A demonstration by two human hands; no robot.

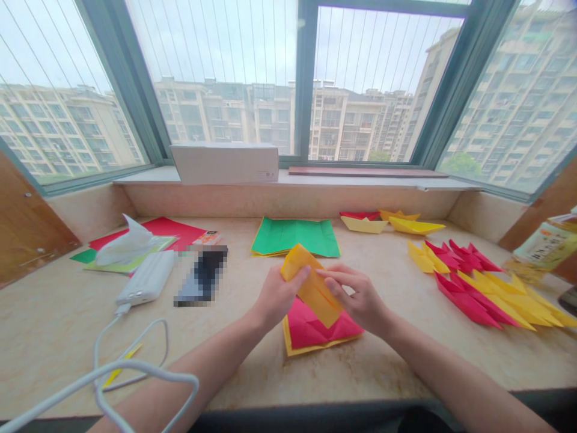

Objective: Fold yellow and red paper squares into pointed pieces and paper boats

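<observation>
My left hand (277, 297) and my right hand (358, 297) both pinch a folded yellow paper (311, 282), held a little above the counter. The left fingers close on its upper left end and the right fingers press along its right edge. Directly beneath it a pink sheet (315, 331) lies on a yellow sheet (288, 346). Behind the hands lies a flat stack of green paper (295, 236).
Folded red and yellow paper shapes (478, 288) fill the right side, with several paper boats (387, 222) at the back. On the left lie a white power bank (146, 278) with its cable (130, 367), a phone (202, 276), a tissue pack (126, 243) and red paper (174, 231). A white box (225, 162) stands on the sill, and a bottle (545, 246) lies at the right.
</observation>
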